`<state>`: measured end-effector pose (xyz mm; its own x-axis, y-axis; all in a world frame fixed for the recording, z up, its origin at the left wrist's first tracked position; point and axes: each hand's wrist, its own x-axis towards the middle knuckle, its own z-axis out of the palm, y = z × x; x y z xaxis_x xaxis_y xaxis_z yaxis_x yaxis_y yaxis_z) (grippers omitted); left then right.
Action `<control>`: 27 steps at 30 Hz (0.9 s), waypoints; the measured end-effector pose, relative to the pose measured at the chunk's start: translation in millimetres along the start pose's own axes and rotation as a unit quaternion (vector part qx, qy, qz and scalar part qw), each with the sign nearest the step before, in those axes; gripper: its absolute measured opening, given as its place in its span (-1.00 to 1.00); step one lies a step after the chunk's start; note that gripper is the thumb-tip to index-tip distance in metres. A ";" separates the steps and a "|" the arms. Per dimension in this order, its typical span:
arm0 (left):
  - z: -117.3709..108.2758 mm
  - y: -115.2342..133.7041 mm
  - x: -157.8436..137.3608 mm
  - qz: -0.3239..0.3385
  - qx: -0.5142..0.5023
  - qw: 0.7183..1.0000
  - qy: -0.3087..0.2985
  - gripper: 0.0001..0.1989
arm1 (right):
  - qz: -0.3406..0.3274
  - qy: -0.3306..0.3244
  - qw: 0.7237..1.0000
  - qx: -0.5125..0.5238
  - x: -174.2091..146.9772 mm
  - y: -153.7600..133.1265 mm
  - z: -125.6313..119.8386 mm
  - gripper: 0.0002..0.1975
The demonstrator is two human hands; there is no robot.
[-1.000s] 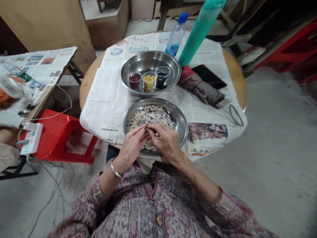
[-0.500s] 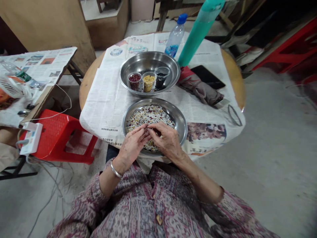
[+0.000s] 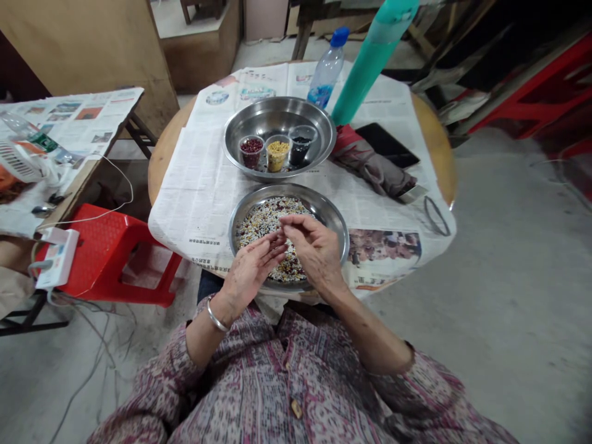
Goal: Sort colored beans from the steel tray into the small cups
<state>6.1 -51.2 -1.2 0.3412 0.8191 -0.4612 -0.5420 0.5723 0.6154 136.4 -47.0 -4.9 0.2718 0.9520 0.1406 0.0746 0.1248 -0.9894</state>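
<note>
A shallow steel basin (image 3: 340,229) right before me holds a mix of white, yellow, dark red and black grains and beans (image 3: 263,217). Over its near half, my left hand (image 3: 250,268) is open and slightly cupped, fingers stretched towards the right. My right hand (image 3: 317,251) hovers beside it, thumb and forefinger pinched together near the left fingertips; whatever is between them is too small to make out. Behind, a larger steel basin (image 3: 268,114) holds three clear cups: dark red beans (image 3: 251,147), yellow beans (image 3: 278,149) and black beans (image 3: 301,140).
Newspaper (image 3: 185,185) covers the round table. A water bottle (image 3: 326,71), a tall green bottle (image 3: 370,68), a folded umbrella (image 3: 374,163) and a dark flat device (image 3: 386,145) stand or lie on the right. Left are a red stool (image 3: 111,253) and a power strip (image 3: 60,256).
My right hand has lifted slightly and drawn a little apart from my left hand, its thumb and forefinger now pinched. The left hand stays nearly in place; more of the grains show.
</note>
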 end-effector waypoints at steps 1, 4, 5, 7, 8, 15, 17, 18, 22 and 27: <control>-0.7 -0.4 0.5 0.001 -0.001 1.000 -0.001 -0.78 | 0.010 -0.004 1.000 0.017 0.5 1.6 0.3 -0.84; -2.2 -1.3 1.3 0.001 -0.007 1.000 -0.005 -0.80 | 0.042 -0.021 0.997 0.065 1.0 7.1 0.2 -0.82; -2.5 -1.5 1.2 -0.001 -0.009 1.000 -0.007 -0.80 | 0.050 -0.022 0.996 0.077 0.8 8.4 0.2 -0.82; -2.6 -1.6 0.8 0.000 -0.009 1.000 -0.010 -0.80 | 0.058 -0.016 0.994 0.093 0.1 9.5 0.4 -0.84; -2.5 -1.6 0.4 0.002 -0.007 1.000 -0.013 -0.80 | 0.058 -0.010 0.994 0.097 -0.3 9.4 0.5 -0.85; -1.3 0.3 -3.2 0.002 0.004 1.000 -0.014 -0.76 | 0.036 0.020 0.994 0.100 -2.3 7.0 0.5 -0.86; -1.0 0.9 -4.5 0.001 0.005 1.000 -0.010 -0.76 | 0.036 0.020 0.994 0.098 -2.8 7.5 -0.4 -0.86; -0.9 1.1 -5.3 0.001 0.006 1.000 -0.007 -0.76 | 0.036 0.021 0.994 0.097 -3.1 7.8 -0.9 -0.86; 0.0 0.8 -9.6 0.002 0.013 1.000 -0.004 -0.81 | 0.044 0.040 0.994 0.096 -4.2 9.8 -2.8 -0.86; 0.6 -0.3 -13.5 -0.006 0.023 1.000 -0.020 -0.86 | 0.045 0.060 0.992 0.103 -3.9 18.2 -2.4 -0.88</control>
<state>2.1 -62.3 5.2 0.3781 0.8121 -0.4444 -0.5022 0.5832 0.6385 139.0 -49.1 -23.4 0.3823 0.9231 0.0426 -0.1487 0.1070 -0.9831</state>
